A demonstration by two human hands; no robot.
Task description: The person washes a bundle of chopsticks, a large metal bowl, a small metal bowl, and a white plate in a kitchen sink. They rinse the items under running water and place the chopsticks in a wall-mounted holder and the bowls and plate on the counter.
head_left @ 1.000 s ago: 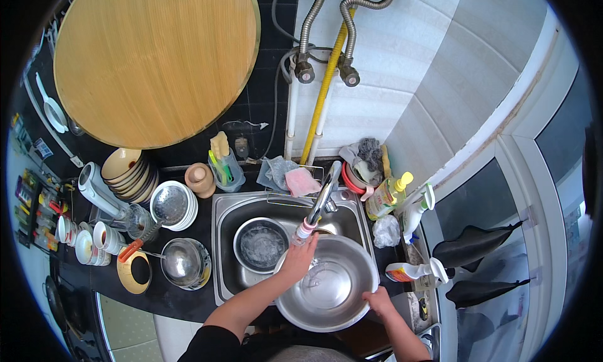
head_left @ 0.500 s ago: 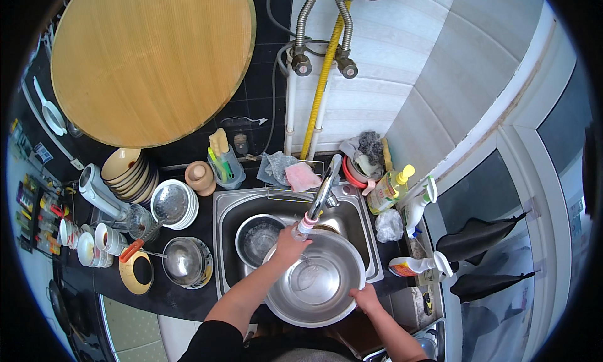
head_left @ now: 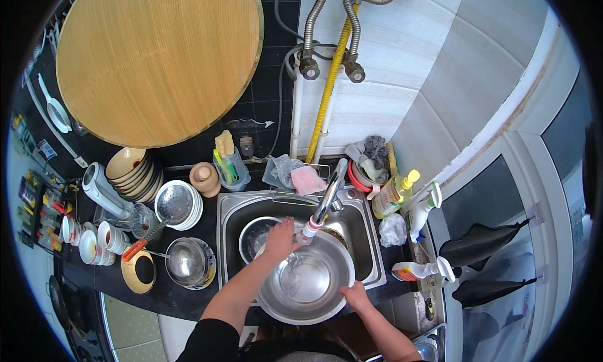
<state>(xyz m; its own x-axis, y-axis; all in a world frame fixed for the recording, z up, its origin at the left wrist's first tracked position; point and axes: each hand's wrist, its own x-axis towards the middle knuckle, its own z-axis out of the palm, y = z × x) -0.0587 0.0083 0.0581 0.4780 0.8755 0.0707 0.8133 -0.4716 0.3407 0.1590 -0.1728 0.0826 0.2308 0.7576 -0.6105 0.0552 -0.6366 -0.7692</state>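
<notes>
A large shiny steel basin (head_left: 308,280) lies tilted over the front of the steel sink (head_left: 363,227). My right hand (head_left: 355,295) grips its near right rim. My left hand (head_left: 280,238) rests on the basin's far left rim, fingers spread, close to the tap spout's end (head_left: 306,230). The tap (head_left: 328,195) reaches out over the basin. Behind my left hand a smaller steel bowl (head_left: 253,232) sits in the sink, partly hidden.
On the dark counter left of the sink lie a steel bowl with a red-handled utensil (head_left: 187,261), a yellow dish (head_left: 139,272), stacked plates (head_left: 177,203), stacked bowls (head_left: 130,170) and cups (head_left: 94,239). Spray and detergent bottles (head_left: 402,195) stand right. A round wooden board (head_left: 157,60) leans behind.
The basin has shifted left and toward the sink's front. My left hand slid from near the tap end to the basin's far left rim. My right hand followed the rim leftward.
</notes>
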